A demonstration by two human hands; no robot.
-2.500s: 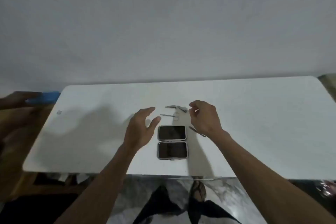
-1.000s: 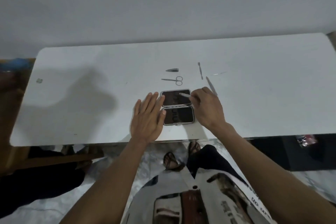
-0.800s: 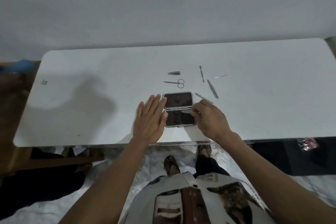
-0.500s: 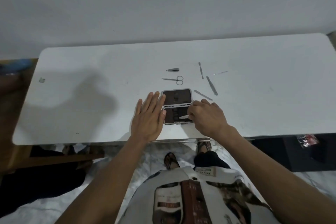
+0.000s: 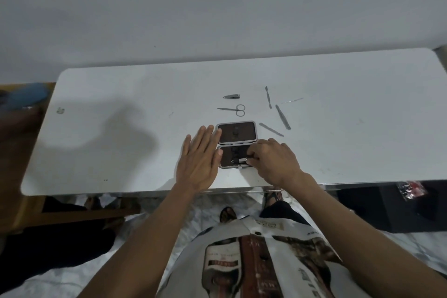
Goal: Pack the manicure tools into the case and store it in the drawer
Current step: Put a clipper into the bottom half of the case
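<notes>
An open manicure case (image 5: 236,132) with a dark lining lies near the white table's front edge. My left hand (image 5: 199,157) rests flat, fingers spread, against the case's left side. My right hand (image 5: 272,161) pinches a small metal tool (image 5: 242,159) over the near half of the case. Behind the case lie a nail clipper (image 5: 231,96) and small scissors (image 5: 233,109). To the right lie a thin pusher (image 5: 267,96), a fine probe (image 5: 292,100), a file (image 5: 283,116) and another flat tool (image 5: 271,129).
The white table (image 5: 121,140) stands against a plain wall. A wooden piece of furniture with a blue object (image 5: 26,95) sits at the left. A dark box (image 5: 387,205) stands on the floor under the table's right end.
My right hand has carried a small tool from the far half of the case down to the near half. My left hand has stayed flat beside the case.
</notes>
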